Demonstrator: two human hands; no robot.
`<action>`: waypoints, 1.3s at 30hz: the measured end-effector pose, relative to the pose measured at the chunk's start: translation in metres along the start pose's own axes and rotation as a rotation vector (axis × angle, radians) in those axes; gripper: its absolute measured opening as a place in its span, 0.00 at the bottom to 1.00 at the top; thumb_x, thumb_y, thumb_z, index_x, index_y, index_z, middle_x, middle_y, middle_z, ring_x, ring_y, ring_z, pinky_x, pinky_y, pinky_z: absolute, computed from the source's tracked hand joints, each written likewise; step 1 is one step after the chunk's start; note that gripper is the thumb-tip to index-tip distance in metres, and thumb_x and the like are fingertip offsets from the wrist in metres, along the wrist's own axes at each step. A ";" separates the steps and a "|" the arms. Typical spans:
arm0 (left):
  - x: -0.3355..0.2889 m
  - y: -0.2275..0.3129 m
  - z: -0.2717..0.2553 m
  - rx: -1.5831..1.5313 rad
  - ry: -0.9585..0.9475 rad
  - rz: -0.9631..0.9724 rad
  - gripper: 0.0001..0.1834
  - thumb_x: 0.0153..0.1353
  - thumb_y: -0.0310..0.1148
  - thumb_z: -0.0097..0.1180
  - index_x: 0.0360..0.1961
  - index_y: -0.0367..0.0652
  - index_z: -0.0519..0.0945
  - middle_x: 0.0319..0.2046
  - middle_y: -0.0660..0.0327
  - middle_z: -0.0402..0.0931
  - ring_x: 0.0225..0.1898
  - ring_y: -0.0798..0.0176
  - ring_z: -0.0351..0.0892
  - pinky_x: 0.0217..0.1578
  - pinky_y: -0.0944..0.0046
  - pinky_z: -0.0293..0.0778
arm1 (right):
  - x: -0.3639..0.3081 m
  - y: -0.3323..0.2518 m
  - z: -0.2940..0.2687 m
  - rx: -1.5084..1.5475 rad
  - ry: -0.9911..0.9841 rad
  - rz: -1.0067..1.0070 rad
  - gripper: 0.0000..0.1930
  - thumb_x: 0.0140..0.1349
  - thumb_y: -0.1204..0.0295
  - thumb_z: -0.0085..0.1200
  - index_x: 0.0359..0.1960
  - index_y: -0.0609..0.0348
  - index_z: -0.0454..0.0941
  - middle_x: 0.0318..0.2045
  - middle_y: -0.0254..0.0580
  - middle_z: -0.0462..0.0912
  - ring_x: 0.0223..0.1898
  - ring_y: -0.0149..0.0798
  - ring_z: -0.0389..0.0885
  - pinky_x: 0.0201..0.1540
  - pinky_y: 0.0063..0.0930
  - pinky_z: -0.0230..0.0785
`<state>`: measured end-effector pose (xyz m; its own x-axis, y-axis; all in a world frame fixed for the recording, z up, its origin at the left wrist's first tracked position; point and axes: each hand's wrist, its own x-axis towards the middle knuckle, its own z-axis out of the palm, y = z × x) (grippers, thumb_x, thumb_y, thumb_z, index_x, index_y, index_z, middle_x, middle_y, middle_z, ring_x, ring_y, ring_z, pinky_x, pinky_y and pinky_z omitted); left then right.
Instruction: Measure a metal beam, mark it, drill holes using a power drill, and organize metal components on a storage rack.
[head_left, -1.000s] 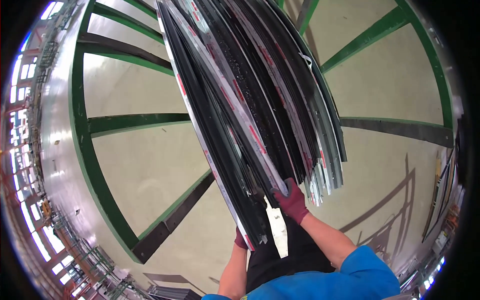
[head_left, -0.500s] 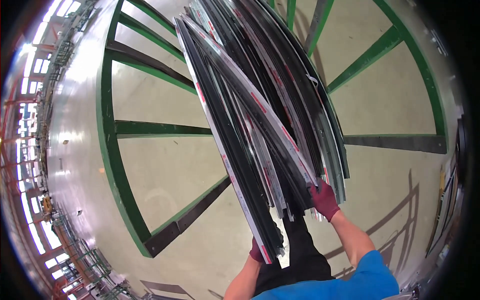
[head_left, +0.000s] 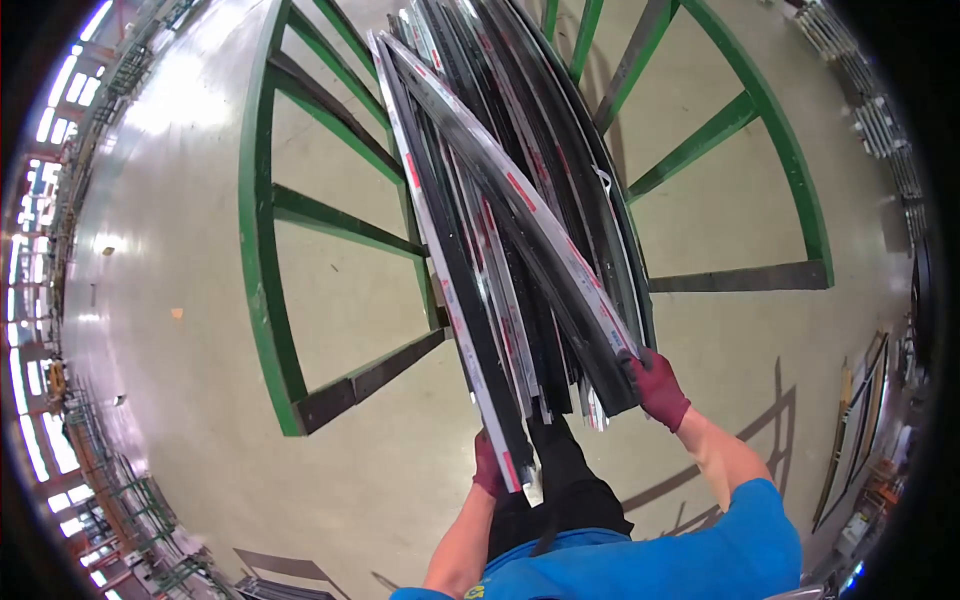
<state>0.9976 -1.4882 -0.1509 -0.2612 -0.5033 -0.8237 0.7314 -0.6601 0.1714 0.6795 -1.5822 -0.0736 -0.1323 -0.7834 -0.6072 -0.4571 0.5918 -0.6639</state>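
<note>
My left hand (head_left: pixel 487 463), in a dark red glove, is closed around the near end of a long black profile (head_left: pixel 455 315) with a white and red film strip. Part of that hand is hidden behind the profile. In the same kind of glove, my right hand (head_left: pixel 658 390) grips the near end of a second long profile (head_left: pixel 540 215), also black with a white and red strip. This one slants across a pile of similar long profiles (head_left: pixel 565 170). The two held profiles come close together at their far ends and spread apart toward me.
Green rack frames with dark-faced bars stand on both sides, the left frame (head_left: pixel 262 260) and the right frame (head_left: pixel 800 190). Long flat pieces (head_left: pixel 852 430) lie on the floor at the right. Racks and machinery (head_left: pixel 60 380) line the far left.
My right hand has swung its profile's near end rightward across the pile, toward the pile's right edge. The whole view has shifted, and my left hand still holds its profile.
</note>
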 end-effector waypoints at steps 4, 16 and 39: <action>-0.006 -0.017 0.034 0.401 0.063 0.273 0.15 0.74 0.36 0.48 0.48 0.37 0.81 0.35 0.54 0.85 0.38 0.56 0.87 0.38 0.56 0.81 | -0.034 -0.019 0.029 -0.077 0.045 -0.130 0.24 0.74 0.54 0.52 0.51 0.68 0.78 0.40 0.68 0.84 0.45 0.66 0.83 0.46 0.46 0.74; -0.084 -0.014 0.057 1.317 0.209 0.768 0.24 0.74 0.44 0.51 0.53 0.29 0.66 0.37 0.29 0.79 0.44 0.25 0.79 0.42 0.35 0.73 | -0.134 0.021 0.097 0.259 -0.044 -0.020 0.24 0.79 0.53 0.45 0.57 0.64 0.77 0.40 0.34 0.82 0.41 0.25 0.76 0.45 0.25 0.71; -0.020 0.080 0.033 -0.006 -0.507 0.224 0.25 0.70 0.54 0.61 0.53 0.42 0.82 0.40 0.63 0.82 0.41 0.66 0.81 0.47 0.62 0.77 | -0.203 -0.117 0.119 0.626 -0.381 0.210 0.25 0.66 0.63 0.61 0.61 0.63 0.75 0.48 0.42 0.85 0.46 0.37 0.86 0.52 0.37 0.81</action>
<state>1.0404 -1.5497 -0.1030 -0.3682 -0.8376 -0.4036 0.8070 -0.5035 0.3086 0.8642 -1.4704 0.0754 0.2035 -0.5898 -0.7815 0.1437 0.8075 -0.5720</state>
